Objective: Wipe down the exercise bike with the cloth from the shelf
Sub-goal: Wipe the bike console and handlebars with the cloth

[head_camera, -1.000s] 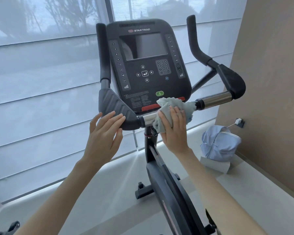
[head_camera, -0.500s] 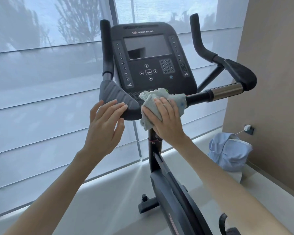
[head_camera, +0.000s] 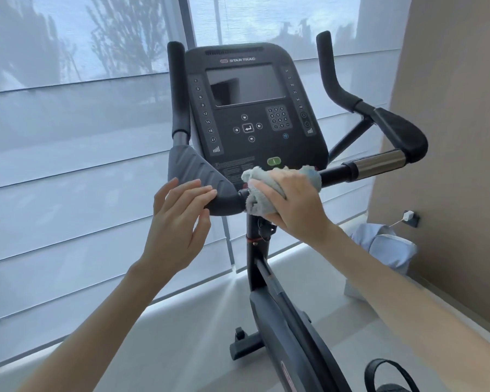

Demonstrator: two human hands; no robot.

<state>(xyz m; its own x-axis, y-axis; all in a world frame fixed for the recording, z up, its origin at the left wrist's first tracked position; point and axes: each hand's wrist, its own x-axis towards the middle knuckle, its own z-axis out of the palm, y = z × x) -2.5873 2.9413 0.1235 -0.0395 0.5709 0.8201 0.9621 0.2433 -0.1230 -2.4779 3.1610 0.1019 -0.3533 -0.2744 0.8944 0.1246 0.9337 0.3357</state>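
Draping the handlebar (head_camera: 334, 173), the pale-grey cloth (head_camera: 255, 204) looks crumpled.

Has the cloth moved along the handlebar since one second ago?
Yes. Against the green button, the cloth has slid left along the handlebar, toward the left grip pad, and now lies close beside it.
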